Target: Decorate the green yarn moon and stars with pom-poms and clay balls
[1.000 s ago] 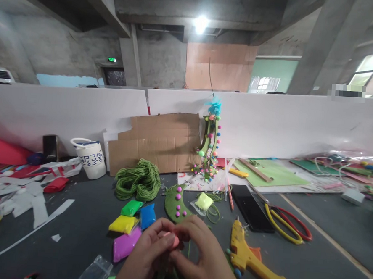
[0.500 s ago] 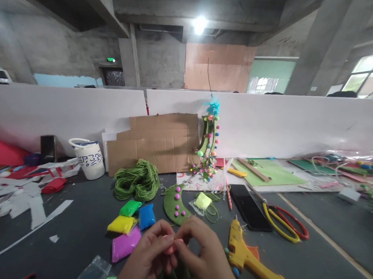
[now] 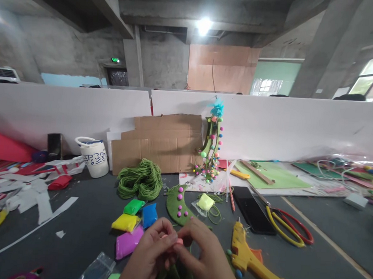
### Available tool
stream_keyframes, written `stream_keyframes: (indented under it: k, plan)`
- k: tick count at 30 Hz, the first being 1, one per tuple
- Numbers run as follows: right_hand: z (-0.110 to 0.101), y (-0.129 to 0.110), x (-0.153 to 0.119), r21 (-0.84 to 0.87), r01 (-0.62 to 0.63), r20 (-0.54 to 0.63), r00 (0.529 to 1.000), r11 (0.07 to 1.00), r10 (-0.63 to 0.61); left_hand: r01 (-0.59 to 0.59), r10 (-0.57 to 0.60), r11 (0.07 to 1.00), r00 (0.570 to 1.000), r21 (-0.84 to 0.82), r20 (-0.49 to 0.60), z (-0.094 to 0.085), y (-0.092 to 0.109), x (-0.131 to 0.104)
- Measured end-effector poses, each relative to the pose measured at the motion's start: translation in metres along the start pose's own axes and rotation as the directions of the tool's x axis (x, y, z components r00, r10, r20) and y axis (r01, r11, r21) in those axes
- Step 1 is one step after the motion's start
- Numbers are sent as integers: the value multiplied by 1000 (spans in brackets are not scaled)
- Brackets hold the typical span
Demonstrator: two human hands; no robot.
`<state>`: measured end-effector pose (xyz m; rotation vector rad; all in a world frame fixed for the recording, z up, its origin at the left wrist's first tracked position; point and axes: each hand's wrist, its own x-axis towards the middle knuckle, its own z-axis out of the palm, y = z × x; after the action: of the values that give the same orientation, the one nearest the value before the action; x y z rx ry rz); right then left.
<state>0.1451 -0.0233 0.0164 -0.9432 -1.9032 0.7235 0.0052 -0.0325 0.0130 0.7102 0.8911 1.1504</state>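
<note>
Both hands meet at the bottom centre over the dark table. Between my left hand point(image 3: 151, 251) and my right hand point(image 3: 203, 254) is a small lump of coral-pink clay point(image 3: 179, 241), pinched by the fingertips of both. Just beyond the fingers lies a green crescent point(image 3: 173, 204) with several purple balls on it. Packets of yellow clay point(image 3: 125, 222), purple clay point(image 3: 129, 242), blue clay point(image 3: 149, 215) and green clay point(image 3: 133, 206) lie left of the hands. Pale yellow clay point(image 3: 205, 202) rests on clear plastic behind the crescent. Green material under the hands is partly hidden.
A yellow glue gun point(image 3: 256, 261) lies to the right, near a black phone point(image 3: 254, 211) and red-and-yellow scissors point(image 3: 290, 226). Green yarn point(image 3: 140, 179), cardboard point(image 3: 164, 144) and a decorated hanging ornament point(image 3: 213, 145) are behind. Paper scraps point(image 3: 28, 188) cover the left side.
The view has shifted slightly, so the scene sits a little further right. The fingers have moved slightly around the pink clay, which both hands still hold.
</note>
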Motion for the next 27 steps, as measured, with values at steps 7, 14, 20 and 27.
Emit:
stream_keyframes:
  k: [7, 14, 20, 27]
  plan:
    - [3, -2, 1, 187, -186, -1, 982, 964, 190, -27, 27, 999, 1000, 44, 8, 2, -1, -1]
    - [-9, 14, 6, 87, -267, -143, 950, 960, 278, -112, 113, 991, 994, 70, -7, 6, 9, -8]
    - [-16, 14, 9, 405, -349, -53, 914, 845, 403, 1, -7, 996, 998, -89, -67, 1, 12, -4]
    - [5, -5, -2, 188, -94, -77, 991, 978, 110, 8, -41, 978, 988, -209, -150, 2, 9, 3]
